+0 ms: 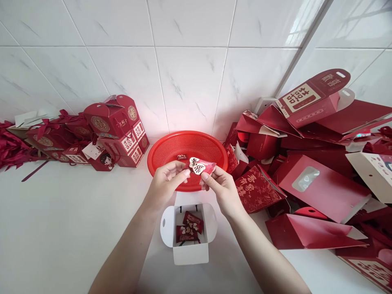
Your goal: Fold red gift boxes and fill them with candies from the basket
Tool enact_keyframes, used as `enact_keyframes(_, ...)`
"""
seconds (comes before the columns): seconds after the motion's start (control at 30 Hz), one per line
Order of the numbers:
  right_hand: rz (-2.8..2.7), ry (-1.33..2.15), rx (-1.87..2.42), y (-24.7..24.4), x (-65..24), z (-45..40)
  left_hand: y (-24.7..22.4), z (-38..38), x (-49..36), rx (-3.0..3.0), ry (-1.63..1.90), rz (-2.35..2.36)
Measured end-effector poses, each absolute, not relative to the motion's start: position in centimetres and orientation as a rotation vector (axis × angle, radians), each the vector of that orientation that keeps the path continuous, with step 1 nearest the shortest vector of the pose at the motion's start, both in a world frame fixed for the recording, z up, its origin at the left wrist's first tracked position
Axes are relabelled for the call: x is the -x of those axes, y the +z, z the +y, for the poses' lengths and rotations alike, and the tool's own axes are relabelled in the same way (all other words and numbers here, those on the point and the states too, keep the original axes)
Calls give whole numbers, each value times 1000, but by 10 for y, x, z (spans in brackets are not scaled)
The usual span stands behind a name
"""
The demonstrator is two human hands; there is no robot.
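Observation:
Between my two hands is a red wrapped candy (206,167) with a cream patch and dark characters, held up over the near part of a red plastic basket (157,149). My left hand (169,179) pinches its left end between thumb and fingers. At the other end, my right hand (223,188) grips it with the thumb in front. Another small wrapped candy (181,157) lies in the basket; my hands hide part of the basket floor. Nearer to me stands an open white-lined box (191,254), flaps spread, with several dark red wrapped candies (187,233) inside.
Closed red gift boxes (118,126) are stacked at the left against the tiled wall (190,85), beside dark red ribbons (14,147). A large, untidy heap of red boxes and flattened cartons (321,183) covers the right side of the white table (67,228).

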State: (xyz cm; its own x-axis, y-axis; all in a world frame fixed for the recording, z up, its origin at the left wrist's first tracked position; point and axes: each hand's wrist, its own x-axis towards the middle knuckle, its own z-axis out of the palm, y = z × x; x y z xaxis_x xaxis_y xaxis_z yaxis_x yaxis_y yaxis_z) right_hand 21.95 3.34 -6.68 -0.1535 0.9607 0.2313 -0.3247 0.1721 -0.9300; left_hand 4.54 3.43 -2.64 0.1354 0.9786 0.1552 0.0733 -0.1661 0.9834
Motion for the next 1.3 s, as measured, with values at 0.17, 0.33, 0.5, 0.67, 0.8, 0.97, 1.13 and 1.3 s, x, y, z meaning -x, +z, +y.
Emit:
enact_keyframes(0.17, -1167, 1351, 705, -69, -219, 32, -26, 31, -46, -1501, 1237, 1136)
enact_keyframes(0.33, -1198, 1336, 735, -68, -218, 32, -28, 32, -46, -1539, 1235, 1244)
enact_keyframes(0.5, -1252, 1374, 736, -67, -218, 33, -28, 34, -45, -1526, 1225, 1217)
enact_keyframes(0.67, -1184, 1314, 741, -69, -218, 33, -26, 31, -47, -1488, 1283, 1158)
enact_keyframes(0.8, -1133, 1297, 713, -69, -220, 33, -23, 29, -47, -1519, 1268, 1116)
enact_keyframes(0.97, -1143, 1321, 705, -69, -220, 33, -24, 28, -48, -1569, 1286, 1139)
enact_keyframes(1.13, -1217, 1367, 717, -67, -218, 31, -26, 29, -47, -1609, 1366, 1203)
enact_keyframes(1.3, -1291, 1363, 658, -62, -217, 28, -22, 28, -37, -1721, 1292, 1237)
